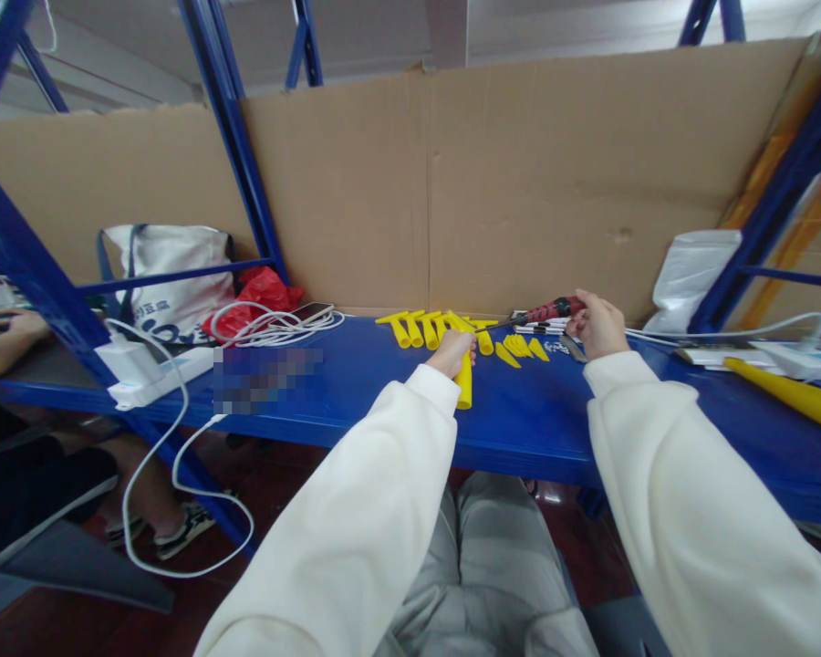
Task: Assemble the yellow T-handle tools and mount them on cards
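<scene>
My left hand (453, 354) is wrapped round a yellow T-shaped plastic piece (464, 388), whose tubular handle points down toward the table's front edge. In my right hand (598, 324) is a screwdriver (551, 311) with a red and black handle, gripped near its end. Its thin shaft reaches left to the top of the yellow piece; whether the tip touches is too small to tell. Several more yellow T-shaped pieces (414, 330) lie in a row behind my left hand. Between my hands are several small, flat, pointed yellow pieces (518, 346).
On the blue table (376, 383) a power strip (168, 376) and coiled white cable (280, 327) lie left, near a cloth bag (178, 274). A cardboard wall (356, 201) stands behind. At right are a plastic bag (694, 274) and a long yellow piece (794, 392). A co-worker's arm (4, 351) is far left.
</scene>
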Demonstrator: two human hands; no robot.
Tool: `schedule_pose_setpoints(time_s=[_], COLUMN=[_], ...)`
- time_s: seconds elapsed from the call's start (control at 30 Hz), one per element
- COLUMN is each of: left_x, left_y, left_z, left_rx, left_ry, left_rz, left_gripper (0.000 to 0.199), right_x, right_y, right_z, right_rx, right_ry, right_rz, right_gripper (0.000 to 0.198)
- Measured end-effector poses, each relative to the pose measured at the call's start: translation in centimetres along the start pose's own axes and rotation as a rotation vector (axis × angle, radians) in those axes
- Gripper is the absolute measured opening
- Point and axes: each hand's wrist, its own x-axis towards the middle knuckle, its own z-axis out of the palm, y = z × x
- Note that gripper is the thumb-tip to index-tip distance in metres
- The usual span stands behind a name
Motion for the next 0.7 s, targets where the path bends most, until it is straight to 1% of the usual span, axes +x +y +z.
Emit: schedule_pose_setpoints(time_s=[0.1, 0.23, 0.37, 0.5, 0.7], left_x=[0.42, 0.72, 0.69, 0.8, 0.88], left_y=[-0.14, -0.31, -0.3, -0.31, -0.4], left_z=[-0.04, -0.07, -0.15, -0.25, -0.19], left_rx=[0.001, -0.002, -0.003, 0.006, 0.006], left_ry=[0.008, 0.026, 0.023, 0.011, 0.017], left_rz=[0.0, 0.008, 0.013, 0.013, 0.025], left_gripper=[0.028, 0.021, 0.023, 0.023, 0.015], right_x=[0.21, 0.41, 0.37, 0.34, 1.0], right_y=[0.23, 0.29, 0.06, 0.14, 0.91], right_z=[-0.27, -0.49, -0.39, -0.38, -0.6], right_rx=[0.0, 0.042, 0.077, 0.058, 0.07], right_ry=[-0.05, -0.16, -0.231, -0.215, -0.101], right_rz=[-0.003, -0.015, 0.0, 0.012, -0.004], right_gripper=[0.038, 0.04, 0.04, 0.042, 0.045])
